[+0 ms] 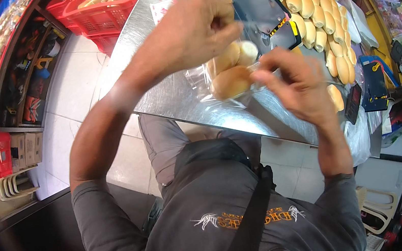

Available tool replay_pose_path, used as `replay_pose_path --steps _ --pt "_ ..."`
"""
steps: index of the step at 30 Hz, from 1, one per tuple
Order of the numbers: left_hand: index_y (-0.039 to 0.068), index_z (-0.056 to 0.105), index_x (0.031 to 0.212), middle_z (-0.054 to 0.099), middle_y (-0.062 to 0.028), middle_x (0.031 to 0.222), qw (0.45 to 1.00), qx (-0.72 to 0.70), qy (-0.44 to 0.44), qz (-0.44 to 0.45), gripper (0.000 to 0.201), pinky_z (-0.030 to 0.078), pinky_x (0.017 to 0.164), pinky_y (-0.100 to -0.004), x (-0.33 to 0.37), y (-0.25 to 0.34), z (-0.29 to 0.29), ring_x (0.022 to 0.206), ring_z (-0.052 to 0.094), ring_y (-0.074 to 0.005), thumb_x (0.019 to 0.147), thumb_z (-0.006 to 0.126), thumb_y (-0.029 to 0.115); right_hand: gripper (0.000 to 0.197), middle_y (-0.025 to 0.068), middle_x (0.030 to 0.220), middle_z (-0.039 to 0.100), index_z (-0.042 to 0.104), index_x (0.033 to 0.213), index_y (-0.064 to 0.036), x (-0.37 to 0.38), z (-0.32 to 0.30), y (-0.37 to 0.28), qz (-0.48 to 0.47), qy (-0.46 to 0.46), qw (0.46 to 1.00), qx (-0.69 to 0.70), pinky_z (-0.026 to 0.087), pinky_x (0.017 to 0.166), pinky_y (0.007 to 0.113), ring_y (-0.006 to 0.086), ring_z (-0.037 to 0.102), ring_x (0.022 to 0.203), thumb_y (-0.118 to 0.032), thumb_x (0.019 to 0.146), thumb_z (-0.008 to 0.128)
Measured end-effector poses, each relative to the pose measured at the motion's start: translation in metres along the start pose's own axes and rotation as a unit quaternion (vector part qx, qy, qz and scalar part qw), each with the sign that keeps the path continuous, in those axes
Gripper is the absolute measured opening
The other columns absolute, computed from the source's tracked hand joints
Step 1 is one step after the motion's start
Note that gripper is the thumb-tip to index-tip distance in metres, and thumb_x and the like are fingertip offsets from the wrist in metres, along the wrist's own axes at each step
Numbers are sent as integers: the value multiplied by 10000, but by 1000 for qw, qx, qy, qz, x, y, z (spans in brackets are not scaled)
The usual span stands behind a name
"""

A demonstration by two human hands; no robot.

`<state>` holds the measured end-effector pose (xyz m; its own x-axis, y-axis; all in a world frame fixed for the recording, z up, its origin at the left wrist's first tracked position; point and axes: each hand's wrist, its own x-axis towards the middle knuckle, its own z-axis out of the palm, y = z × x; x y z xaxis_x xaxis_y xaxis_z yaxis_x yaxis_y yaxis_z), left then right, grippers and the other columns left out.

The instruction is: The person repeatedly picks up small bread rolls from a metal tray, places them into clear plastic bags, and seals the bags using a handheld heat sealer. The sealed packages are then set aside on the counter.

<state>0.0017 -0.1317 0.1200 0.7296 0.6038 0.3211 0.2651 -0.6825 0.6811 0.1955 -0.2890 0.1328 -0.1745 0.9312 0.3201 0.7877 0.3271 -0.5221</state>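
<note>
A clear plastic bag (pixel 198 80) with several golden bread rolls (pixel 232 82) inside is between my hands, over the near edge of the metal table. My right hand (pixel 298 83) is closed at the bag's right side, thumb and forefinger pinched on the film. Over the bag's far left side is my left hand (pixel 200 30), its fingers curled together; what they hold, if anything, is hidden. Just beyond the bag stands a dark tape bag sealer (pixel 259 7) with yellow knobs, close to my left fingertips.
A large pile of rolls (pixel 319 16) covers the table's far right. One loose roll (pixel 335 98) lies near a dark handset-like object (pixel 353 104). A second dark sealer (pixel 374 81) is farther right. Red crates (pixel 106 16) of bread stand left of the metal table (pixel 167 102).
</note>
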Motion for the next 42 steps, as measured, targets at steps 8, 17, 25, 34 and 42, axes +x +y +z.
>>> replay_pose_path --steps 8,17,25,34,42 --pt "-42 617 765 572 -194 645 1000 19 21 -6 297 479 597 -402 -5 24 -18 573 551 -248 900 687 214 96 21 881 696 737 988 -8 12 -18 -18 -48 38 997 38 394 577 218 66 552 671 29 901 757" --pt "-9 542 708 473 -33 619 995 -84 48 10 256 415 577 -322 -12 0 -22 611 461 -103 879 684 119 41 15 886 717 729 987 -2 1 -19 7 24 59 995 76 436 625 223 62 567 693 -41 975 726" --pt "24 622 885 611 -19 922 998 -55 22 38 78 475 718 -252 -19 3 -12 793 552 -79 862 634 -50 118 51 935 658 639 1093 6 -3 -15 30 45 18 980 192 513 699 260 101 621 780 -86 1029 677" --pt "-5 725 1148 693 -155 1359 981 164 -33 94 398 556 875 -379 -14 16 -2 1034 711 -336 812 537 -105 230 -7 972 615 693 1205 -18 -28 -45 54 34 74 978 191 490 788 258 76 574 831 -84 986 713" --pt "-37 632 1387 669 -202 1414 993 30 -110 28 628 562 986 -332 -16 26 -4 1218 687 -268 768 558 -106 467 184 1012 748 697 1204 1 -42 2 159 222 101 931 -270 566 807 461 369 725 899 -357 923 802"
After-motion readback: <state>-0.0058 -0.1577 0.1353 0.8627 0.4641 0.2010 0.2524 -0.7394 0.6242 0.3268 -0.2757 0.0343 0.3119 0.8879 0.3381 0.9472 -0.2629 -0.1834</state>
